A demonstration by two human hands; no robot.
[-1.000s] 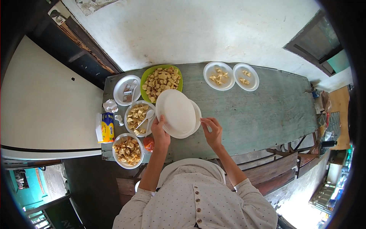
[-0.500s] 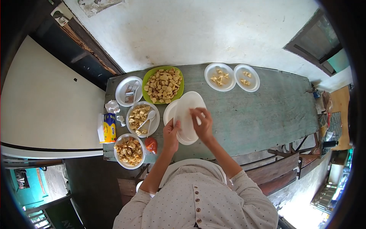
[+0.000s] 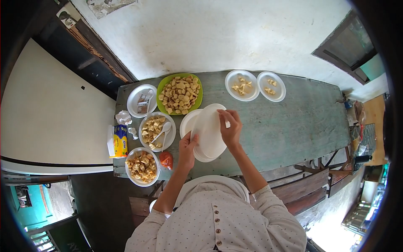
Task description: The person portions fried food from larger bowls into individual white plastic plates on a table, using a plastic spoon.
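A white oval plate (image 3: pixel 209 134) is tilted up over the table between my hands. My left hand (image 3: pixel 187 152) grips its lower left edge, thumb on the face towards me. At the upper right rim, the fingers of my right hand (image 3: pixel 230 127) are pinched on the plate's edge. Other white plates (image 3: pixel 187 121) lie partly hidden behind and beneath it. Just left of my left hand sits a small bag of orange-red stuff (image 3: pixel 166 160). A green plate (image 3: pixel 202 94) piled with pale, lumpy food pieces stands beyond the hands.
Along the left are a white plate of cut pieces with spoons (image 3: pixel 167 146), a bowl of browner pieces (image 3: pixel 143 167), a plate holding banknotes (image 3: pixel 133 101), crumpled tissue (image 3: pixel 123 117) and a tissue pack (image 3: pixel 121 141). Two plates (image 3: pixel 242 95) (image 3: pixel 273 97) with a few folded pieces stand near the wall.
My right hand has moved right and slightly up, from over the plate's face to its upper right edge. The held plate has shifted slightly and tilts more to the right.
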